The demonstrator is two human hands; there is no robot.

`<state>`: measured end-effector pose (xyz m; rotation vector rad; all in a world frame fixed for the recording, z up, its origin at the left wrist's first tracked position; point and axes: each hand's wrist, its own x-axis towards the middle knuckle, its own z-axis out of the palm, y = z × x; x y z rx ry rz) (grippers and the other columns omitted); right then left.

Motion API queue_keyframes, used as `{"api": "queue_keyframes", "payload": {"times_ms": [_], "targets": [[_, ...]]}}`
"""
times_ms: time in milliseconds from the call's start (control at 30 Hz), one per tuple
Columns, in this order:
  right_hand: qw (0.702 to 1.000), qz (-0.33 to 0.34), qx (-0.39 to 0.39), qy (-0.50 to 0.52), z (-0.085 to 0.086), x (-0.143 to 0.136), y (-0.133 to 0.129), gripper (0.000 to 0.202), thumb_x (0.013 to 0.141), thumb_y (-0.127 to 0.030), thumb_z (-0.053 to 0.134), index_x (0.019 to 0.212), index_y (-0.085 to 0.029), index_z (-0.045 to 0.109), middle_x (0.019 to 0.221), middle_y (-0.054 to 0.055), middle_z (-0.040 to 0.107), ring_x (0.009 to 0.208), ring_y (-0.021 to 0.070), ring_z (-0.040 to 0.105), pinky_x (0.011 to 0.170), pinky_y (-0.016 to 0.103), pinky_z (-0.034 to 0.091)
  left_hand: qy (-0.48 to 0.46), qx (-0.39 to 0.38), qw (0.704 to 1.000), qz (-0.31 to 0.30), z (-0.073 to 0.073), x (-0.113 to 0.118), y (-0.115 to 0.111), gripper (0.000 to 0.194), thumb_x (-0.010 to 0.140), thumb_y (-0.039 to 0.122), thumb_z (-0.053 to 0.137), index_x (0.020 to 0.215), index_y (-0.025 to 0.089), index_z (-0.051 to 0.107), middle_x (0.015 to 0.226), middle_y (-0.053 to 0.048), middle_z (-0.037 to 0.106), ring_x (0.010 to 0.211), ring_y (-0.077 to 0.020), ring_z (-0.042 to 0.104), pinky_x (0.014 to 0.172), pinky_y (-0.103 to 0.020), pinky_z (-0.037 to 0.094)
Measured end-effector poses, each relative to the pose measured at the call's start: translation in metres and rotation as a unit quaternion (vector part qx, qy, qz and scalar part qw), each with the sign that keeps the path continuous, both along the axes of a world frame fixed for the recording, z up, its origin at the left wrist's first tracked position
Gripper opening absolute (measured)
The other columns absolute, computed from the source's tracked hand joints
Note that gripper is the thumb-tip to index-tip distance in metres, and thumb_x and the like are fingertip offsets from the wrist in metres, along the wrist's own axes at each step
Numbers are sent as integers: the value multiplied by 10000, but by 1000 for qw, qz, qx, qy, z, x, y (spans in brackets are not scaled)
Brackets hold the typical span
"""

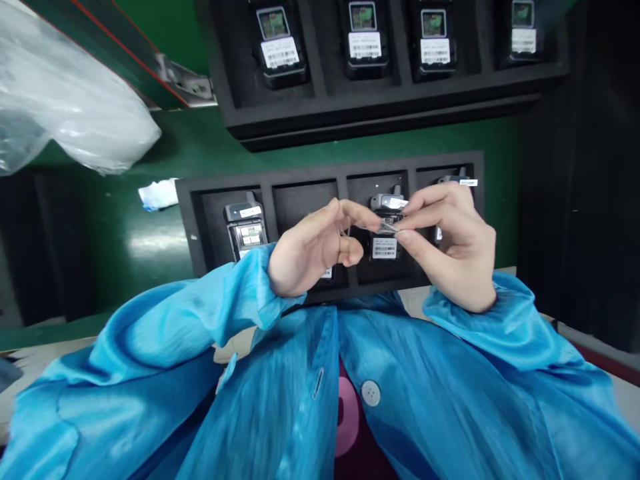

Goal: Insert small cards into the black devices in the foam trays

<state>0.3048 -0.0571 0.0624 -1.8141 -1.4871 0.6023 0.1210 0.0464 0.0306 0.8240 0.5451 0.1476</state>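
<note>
Above the nearer black tray [305,175], my two hands meet at a thin, narrow piece [389,227] that looks clear or pale. My right hand [453,243] pinches its right end between thumb and fingertips. My left hand [320,247] has its palm turned towards me, the foremost fingertip at the piece's left end and the other fingers curled in. Something thin and clear shows among those curled fingers, too small to name. Behind the fingertips a dark handheld device [384,249] with a stub antenna and a white barcode label lies in its compartment, partly covered.
Another such device [245,223] lies at the tray's left; others are partly hidden by my hands. A second black tray [330,113] with several labelled devices stands behind. Clear plastic bags [85,93] lie at the upper left on the green bench [165,247], near a small white packet [159,195].
</note>
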Motion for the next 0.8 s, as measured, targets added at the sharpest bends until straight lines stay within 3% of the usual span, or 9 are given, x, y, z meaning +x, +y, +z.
{"api": "queue_keyframes", "payload": {"times_ms": [100,233,333,433,500,533,667,733,800], "targets": [[999,-14,-17,-31,0,6,-10,85,885,-325,671,877,-246,702,980,39,614,975,216,569,926,451,447,24,-11,1000,17,-10,3,-3,475,990,494,270,1198,172,550,1418,-149,512,781,-131,622,665,-320,515],[995,-1,-67,-79,-2,13,-22,113,890,-348,662,872,-246,709,1006,39,615,996,217,554,965,453,411,73,24,996,36,-16,4,-2,500,994,490,256,1091,148,607,1103,-133,657,711,-139,594,638,-322,502],[989,7,-97,-107,-14,21,-23,99,878,-328,673,855,-240,711,993,36,605,1006,220,540,961,446,399,68,110,991,37,-13,1,4,457,995,484,325,949,159,642,818,-74,631,660,-143,547,627,-319,481],[980,16,-122,-157,-34,29,-19,112,880,-321,664,854,-223,710,969,51,598,1012,242,523,916,442,410,28,272,962,-19,-12,-1,10,408,994,443,414,874,163,686,746,-43,596,678,-136,538,665,-305,467],[974,29,-127,-186,-45,33,-16,124,893,-311,643,869,-209,710,967,62,596,1013,249,513,896,433,414,7,415,906,-81,-16,-2,10,390,989,422,443,899,163,720,784,-55,600,727,-147,550,707,-311,466],[971,36,-127,-198,-49,34,-15,130,902,-303,628,880,-202,708,970,65,595,1010,248,510,891,426,414,2,493,863,-110,-19,-3,9,387,987,425,448,941,165,731,823,-70,606,764,-163,560,734,-326,468],[960,64,-121,-245,-52,38,-13,157,938,-294,574,917,-188,688,980,67,595,993,240,513,863,401,407,18,730,658,-184,-31,-1,3,420,976,478,451,1177,196,690,1007,-136,618,940,-264,583,802,-404,463],[955,71,-122,-261,-51,38,-13,162,948,-295,559,922,-188,678,984,63,602,986,237,522,853,393,400,31,768,603,-211,-34,2,1,430,969,486,466,1255,219,644,1043,-138,618,968,-280,582,795,-401,459],[952,76,-116,-273,-51,38,-13,159,949,-291,558,924,-184,673,984,61,607,977,233,528,847,388,395,41,778,582,-233,-35,6,1,438,966,486,478,1292,229,617,1044,-132,619,959,-278,581,786,-395,453]]}}
